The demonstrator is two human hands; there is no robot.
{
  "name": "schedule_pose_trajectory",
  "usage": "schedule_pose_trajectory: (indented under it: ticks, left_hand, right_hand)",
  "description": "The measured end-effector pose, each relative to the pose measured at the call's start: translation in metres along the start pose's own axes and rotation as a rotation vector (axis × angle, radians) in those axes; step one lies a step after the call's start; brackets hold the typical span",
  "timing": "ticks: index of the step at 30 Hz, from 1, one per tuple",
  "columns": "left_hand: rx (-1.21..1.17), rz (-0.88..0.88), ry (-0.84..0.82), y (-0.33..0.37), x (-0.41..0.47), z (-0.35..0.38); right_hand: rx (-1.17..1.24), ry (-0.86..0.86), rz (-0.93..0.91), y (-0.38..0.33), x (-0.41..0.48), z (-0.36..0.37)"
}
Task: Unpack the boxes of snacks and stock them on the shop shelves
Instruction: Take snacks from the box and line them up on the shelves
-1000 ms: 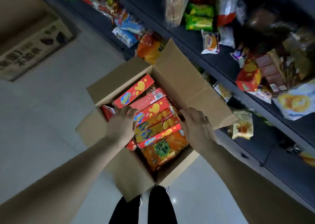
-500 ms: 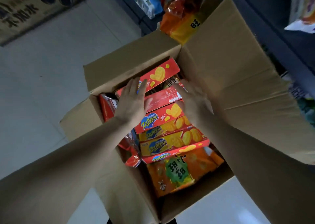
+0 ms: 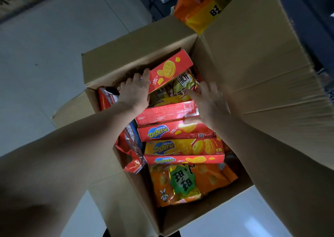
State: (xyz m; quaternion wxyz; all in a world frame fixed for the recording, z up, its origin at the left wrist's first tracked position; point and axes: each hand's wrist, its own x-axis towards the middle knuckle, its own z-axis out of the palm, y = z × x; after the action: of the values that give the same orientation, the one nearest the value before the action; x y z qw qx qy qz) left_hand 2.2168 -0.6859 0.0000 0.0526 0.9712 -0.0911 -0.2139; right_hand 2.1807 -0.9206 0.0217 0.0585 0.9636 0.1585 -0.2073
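Open carton (image 3: 137, 43) on the pale floor (image 3: 45, 65), flaps folded out. At the carton's far end, a red box (image 3: 171, 68) tilted up off the rest. Left end of it gripped by the left hand (image 3: 134, 92), fingers curled over the edge. Under that box, brown and yellow packets (image 3: 180, 87).

Right hand (image 3: 209, 105) inside the carton near its right wall, fingers spread and blurred, holding nothing. Thumb on the edge of the next box (image 3: 166, 113), which lies with its plain red back up.

Nearer the carton's near end, three Zecheese boxes (image 3: 180, 146) flat, side by side and touching. At the near end itself, an orange bag (image 3: 189, 182) with a green badge. Along the carton's left wall, red foil bags (image 3: 132, 150) squeezed in beside the boxes.

Just beyond the carton's far right corner, an orange pack (image 3: 195, 12) by a dark shelf (image 3: 307, 20).
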Motion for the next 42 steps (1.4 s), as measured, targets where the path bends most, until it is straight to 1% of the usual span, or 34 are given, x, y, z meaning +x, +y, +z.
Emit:
schedule_pose_trajectory:
  ticks: [4, 5, 7, 10, 13, 16, 18, 19, 20, 23, 25, 28, 30, 33, 37, 42]
  left_hand:
    - [-0.131, -0.040, 0.009, -0.006, -0.013, -0.015]
    - [-0.166, -0.048, 0.017, -0.008, -0.017, -0.021]
    - [-0.218, -0.050, 0.024, -0.011, -0.029, -0.033]
    - [-0.285, -0.063, 0.040, -0.014, -0.052, -0.050]
    - [-0.334, -0.116, 0.035, -0.009, -0.078, -0.063]
    - [-0.367, -0.165, -0.007, -0.001, -0.096, -0.065]
    - [-0.385, -0.184, -0.056, 0.004, -0.103, -0.059]
    - [-0.384, -0.183, -0.070, 0.006, -0.106, -0.054]
    - [-0.382, -0.183, -0.083, 0.008, -0.109, -0.049]
    - [-0.411, -0.198, -0.079, 0.012, -0.115, -0.036]
    - [-0.450, -0.198, -0.072, 0.013, -0.118, -0.030]
    - [-0.450, -0.188, -0.116, 0.015, -0.124, -0.025]
    - [-0.434, -0.190, -0.130, 0.015, -0.130, -0.027]
    - [-0.442, -0.194, -0.112, 0.016, -0.139, -0.043]
    - [-0.444, -0.160, -0.086, 0.020, -0.152, -0.093]
    - [-0.515, -0.150, -0.045, 0.042, -0.176, -0.184]
  right_hand:
    - [-0.015, -0.071, 0.000, 0.000, -0.003, -0.009]
    - [-0.016, -0.066, 0.013, 0.000, -0.007, -0.012]
    - [-0.014, -0.052, 0.062, -0.001, -0.020, -0.022]
    - [0.083, -0.133, 0.197, -0.005, -0.048, -0.038]
    - [0.190, -0.186, 0.357, -0.005, -0.083, -0.043]
    - [0.145, -0.218, 0.372, -0.007, -0.109, -0.035]
    - [0.168, -0.187, 0.375, -0.014, -0.114, -0.033]
    - [0.210, -0.124, 0.390, -0.017, -0.112, -0.030]
    - [0.273, -0.113, 0.420, -0.021, -0.108, -0.030]
    - [0.608, -0.214, 0.519, -0.025, -0.092, -0.026]
    - [0.833, -0.242, 0.579, -0.026, -0.082, -0.020]
    - [1.109, -0.279, 0.637, -0.029, -0.077, -0.013]
    - [1.223, -0.316, 0.644, -0.029, -0.080, -0.011]
    - [1.236, -0.354, 0.626, -0.026, -0.096, -0.013]
    - [1.200, -0.264, 0.630, -0.020, -0.135, -0.048]
    - [1.063, -0.137, 0.682, -0.020, -0.202, -0.154]
